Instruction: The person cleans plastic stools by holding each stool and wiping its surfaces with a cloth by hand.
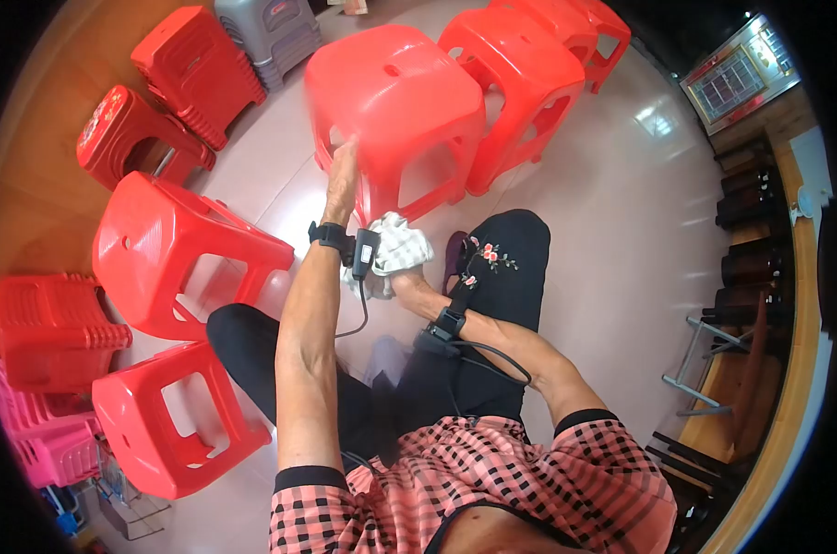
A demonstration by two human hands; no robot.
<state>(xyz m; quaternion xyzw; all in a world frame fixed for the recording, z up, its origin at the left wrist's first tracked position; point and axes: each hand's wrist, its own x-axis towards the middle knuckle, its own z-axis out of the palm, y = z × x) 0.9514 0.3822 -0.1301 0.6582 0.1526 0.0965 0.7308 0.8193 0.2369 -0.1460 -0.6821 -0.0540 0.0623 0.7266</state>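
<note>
Directly ahead stands a red plastic stool, upright on the tiled floor. My left hand is at its near left leg, the fingers closed round the edge below the seat. A pale checked cloth is bunched beside the near side of the stool, low down. My right hand is closed on this cloth; its fingers are mostly covered by the folds. Each wrist wears a black strap with a device and cable.
More red stools stand behind and to the left, with another at the lower left. Stacks of red and grey stools line the left wall. Dark chairs are along the right side.
</note>
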